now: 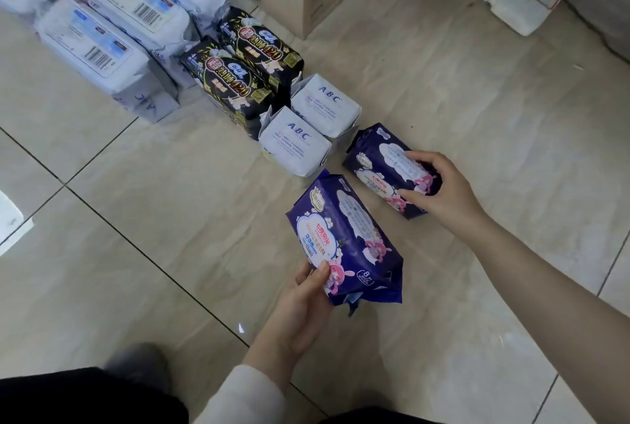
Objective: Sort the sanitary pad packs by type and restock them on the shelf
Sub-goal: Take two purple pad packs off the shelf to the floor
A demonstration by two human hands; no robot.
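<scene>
My worry is the near purple pack [344, 239]: my left hand [303, 297] pinches only its near left corner, thumb on top and fingers hidden beneath, so its weight could twist it loose onto the tiled floor [153, 219]. The far purple pack [381, 164], seemingly resting on the floor, could nudge the white ABC packs [300, 144] just left of it. My right hand [443, 192] curls round its right end.
</scene>
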